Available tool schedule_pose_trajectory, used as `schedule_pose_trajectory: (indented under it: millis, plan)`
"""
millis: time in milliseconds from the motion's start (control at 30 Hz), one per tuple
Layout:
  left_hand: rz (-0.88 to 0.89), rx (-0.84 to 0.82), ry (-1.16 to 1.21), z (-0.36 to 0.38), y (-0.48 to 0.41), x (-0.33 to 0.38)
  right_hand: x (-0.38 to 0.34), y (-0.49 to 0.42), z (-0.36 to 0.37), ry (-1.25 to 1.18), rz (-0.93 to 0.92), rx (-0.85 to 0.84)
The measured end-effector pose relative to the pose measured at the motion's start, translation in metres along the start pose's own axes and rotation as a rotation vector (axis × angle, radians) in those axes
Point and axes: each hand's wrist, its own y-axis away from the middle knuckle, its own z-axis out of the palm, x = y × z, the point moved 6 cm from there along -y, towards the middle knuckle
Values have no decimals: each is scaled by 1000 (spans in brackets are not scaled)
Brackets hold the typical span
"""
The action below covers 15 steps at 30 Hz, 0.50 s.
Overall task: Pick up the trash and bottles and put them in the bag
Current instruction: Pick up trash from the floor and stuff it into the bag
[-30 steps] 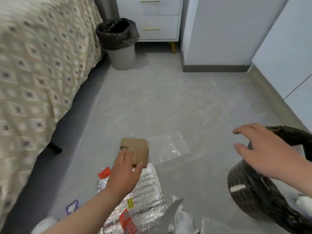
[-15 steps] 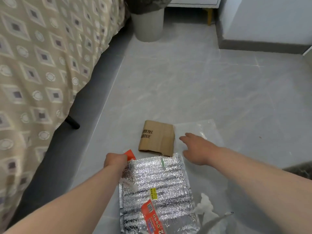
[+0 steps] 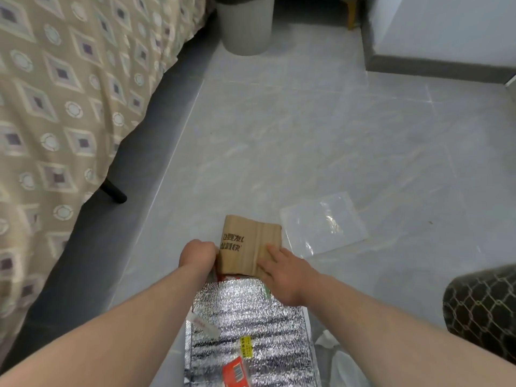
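Head view: two hands point(image 3: 243, 263), one cardboard piece point(image 3: 245, 244).

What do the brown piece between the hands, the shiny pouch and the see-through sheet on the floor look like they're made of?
Brown piece: likely cardboard, matte tan, creased, with printed black characters.
Shiny pouch: looks like metallised foil, probably insulated, with a crinkled, embossed silver surface and stuck-on labels.
See-through sheet: seemingly thin clear plastic film; the grey floor shows through and it glints with wrinkles.

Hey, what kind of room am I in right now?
Probably a bedroom: a bed with a beige diamond-patterned cover along the left, a white cylindrical waste bin on the grey tiled floor, and a gold furniture leg beyond.
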Motion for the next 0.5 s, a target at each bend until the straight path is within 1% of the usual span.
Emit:
schedule_pose_trajectory:
  millis: [100, 200, 333, 400, 433, 500]
  plan:
    - [-40, -74, 172, 7, 28, 8, -1, 1, 5, -23, 17, -7]
    - [-1, -131, 181, 15, 35, 14, 0, -2, 7, -22, 26, -9]
    - [-47, -267, 150, 35, 40, 17, 1, -1, 4, -37, 23, -13]
    - [-44, -288, 123, 43, 42, 18, 1, 3, -1, -57, 8, -11]
    - [-44, -275, 129, 45, 42, 17, 2, 5, -6, -97, -1, 18]
    - [-47, -256, 157, 45, 42, 15, 9, 9, -20, -209, 7, 185]
